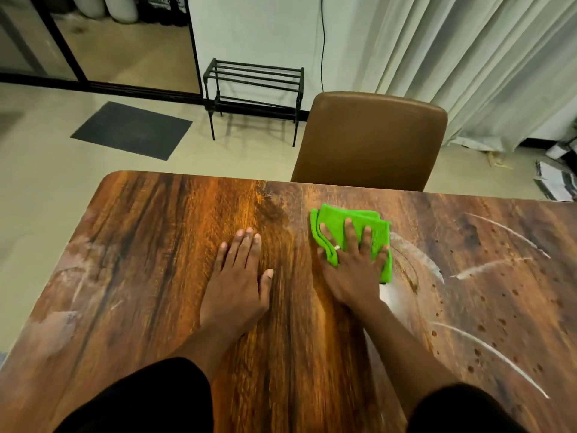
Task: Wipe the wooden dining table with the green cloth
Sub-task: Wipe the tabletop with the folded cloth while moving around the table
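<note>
The wooden dining table [162, 251] fills the lower part of the head view, dark and orange grained. A folded green cloth [335, 225] lies flat on it, right of centre. My right hand [352, 267] presses down on the cloth with fingers spread; a ring shows on one finger. My left hand [239, 276] rests flat on the bare wood to the left of the cloth, palm down, holding nothing. White smears and dark droplets mark the table's right side [487, 267], and pale smudges mark its left edge.
A brown leather chair [371, 139] stands at the table's far edge, just behind the cloth. On the floor beyond are a black metal rack [253, 89] and a dark mat [132, 129]. Curtains [468, 57] hang at the right, with papers on the floor below.
</note>
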